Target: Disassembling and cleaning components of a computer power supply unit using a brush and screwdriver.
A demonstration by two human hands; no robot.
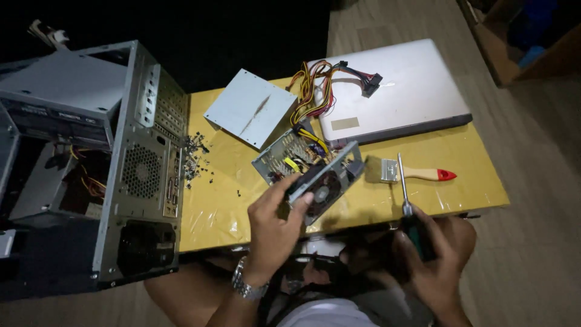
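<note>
Both hands are seen low in the view, well apart from each other. An opened power supply unit [308,166], with its fan facing the camera and its circuit board exposed, is gripped at its near edge by the left hand [275,221], whose fingers are curled over the fan housing; a metal wristwatch [247,286] is worn on that wrist. A screwdriver [408,206] with a dark green handle is clasped in the closed right hand [433,254], its shaft pointed up and away, just right of the power supply and not touching it.

A desktop computer case [130,163], open and lying at the left, is set against the edge of the yellow table [484,181]. A closed silver laptop [393,91] is laid at the far right of the table, with a bundle of coloured cables [321,88] from the power supply draped over its left corner. The grey metal cover [249,108] of the unit is placed flat, behind the unit and left of the laptop. A paintbrush [408,172] with a wooden handle and red tip is laid behind the screwdriver shaft. Loose screws [195,158] are scattered beside the case.
</note>
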